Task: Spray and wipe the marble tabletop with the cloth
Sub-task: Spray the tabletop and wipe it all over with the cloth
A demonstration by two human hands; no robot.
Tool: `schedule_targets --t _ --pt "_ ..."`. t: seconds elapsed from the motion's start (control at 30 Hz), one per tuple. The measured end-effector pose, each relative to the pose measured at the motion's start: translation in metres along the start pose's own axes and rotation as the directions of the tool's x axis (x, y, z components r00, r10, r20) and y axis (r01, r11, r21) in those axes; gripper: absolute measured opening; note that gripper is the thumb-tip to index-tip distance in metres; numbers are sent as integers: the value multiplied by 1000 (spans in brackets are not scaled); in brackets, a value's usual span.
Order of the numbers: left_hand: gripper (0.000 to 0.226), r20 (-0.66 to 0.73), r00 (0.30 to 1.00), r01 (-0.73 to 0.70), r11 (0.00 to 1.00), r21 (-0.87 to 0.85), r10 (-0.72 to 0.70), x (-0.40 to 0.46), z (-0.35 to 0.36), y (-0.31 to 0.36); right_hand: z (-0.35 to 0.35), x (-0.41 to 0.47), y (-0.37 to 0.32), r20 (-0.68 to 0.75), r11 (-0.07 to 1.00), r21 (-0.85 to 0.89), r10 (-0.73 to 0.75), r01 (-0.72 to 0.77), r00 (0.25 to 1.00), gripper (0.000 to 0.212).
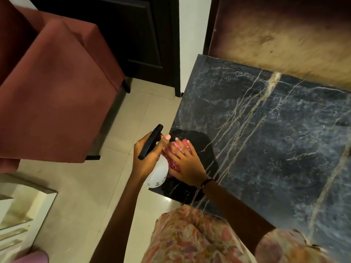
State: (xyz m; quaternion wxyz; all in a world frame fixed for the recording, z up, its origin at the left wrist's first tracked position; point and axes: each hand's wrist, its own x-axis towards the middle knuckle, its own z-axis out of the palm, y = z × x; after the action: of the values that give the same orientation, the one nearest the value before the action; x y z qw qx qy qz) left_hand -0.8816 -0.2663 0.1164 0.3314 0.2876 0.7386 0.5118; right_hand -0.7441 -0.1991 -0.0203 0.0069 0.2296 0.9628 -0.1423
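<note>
The dark marble tabletop (275, 133) with pale veins fills the right side. Near its left edge my right hand (187, 164) lies flat, fingers spread, pressing a pink cloth (173, 160) onto the stone. Just left of it, over the table's edge, my left hand (147, 158) grips a spray bottle (158, 175) with a white round body and a black trigger head (151, 142) pointing up and left. The cloth is mostly hidden under my right hand.
A red upholstered chair (57, 88) stands to the left over the beige tiled floor (79, 196). A dark door (133, 35) is behind it. A white shelf unit (17, 211) sits at the lower left. A brownish wall panel (284, 35) backs the table.
</note>
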Motion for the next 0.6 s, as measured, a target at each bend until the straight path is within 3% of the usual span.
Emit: schedule_targets --t 0.17,0.3,0.43,0.5,0.6 --pt "25 6 1000 7 1000 -17 -7 6 9 4 -4 -45 47 -10 995 -24 -95 94 995 69" --pt "28 6 1000 -13 999 -45 14 18 20 10 -29 -16 92 -7 993 -75 91 -92 996 71" --pt "20 17 998 -53 996 -69 54 26 33 14 -49 46 93 -4 971 -52 232 -232 973 74" --pt "18 22 997 -65 993 -93 68 30 38 13 -49 71 78 8 979 -21 205 -205 979 74" --pt "20 1 999 -52 989 -137 52 33 45 8 -37 71 58 -13 999 10 51 -51 999 68"
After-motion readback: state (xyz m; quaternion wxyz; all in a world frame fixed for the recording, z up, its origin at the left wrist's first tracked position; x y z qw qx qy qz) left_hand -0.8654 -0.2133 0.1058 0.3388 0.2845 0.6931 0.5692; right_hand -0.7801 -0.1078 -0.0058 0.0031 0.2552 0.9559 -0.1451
